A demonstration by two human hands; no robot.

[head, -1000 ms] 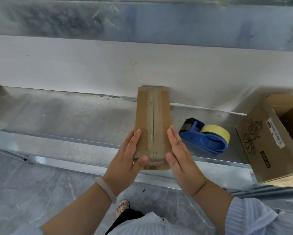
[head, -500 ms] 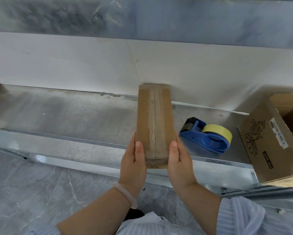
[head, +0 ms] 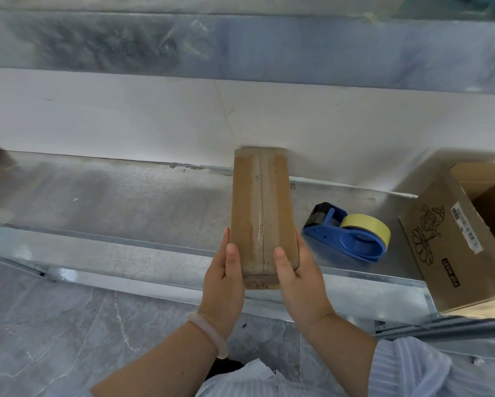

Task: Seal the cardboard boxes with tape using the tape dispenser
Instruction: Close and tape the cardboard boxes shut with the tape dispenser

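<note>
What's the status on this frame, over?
Grips: left hand and right hand clasp the narrow box at its near end, thumbs on top. Blue tape dispenser idle beside it, untouched. Nothing blocking.

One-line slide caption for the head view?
Left hand and right hand grip the narrow box; tape dispenser lies untouched beside it.

Long narrow cardboard box (head: pixel 262 213), flaps closed, lengthwise on metal shelf (head: pixel 126 202); blue tape dispenser (head: pixel 346 237) with yellow roll lying near its right.
</note>
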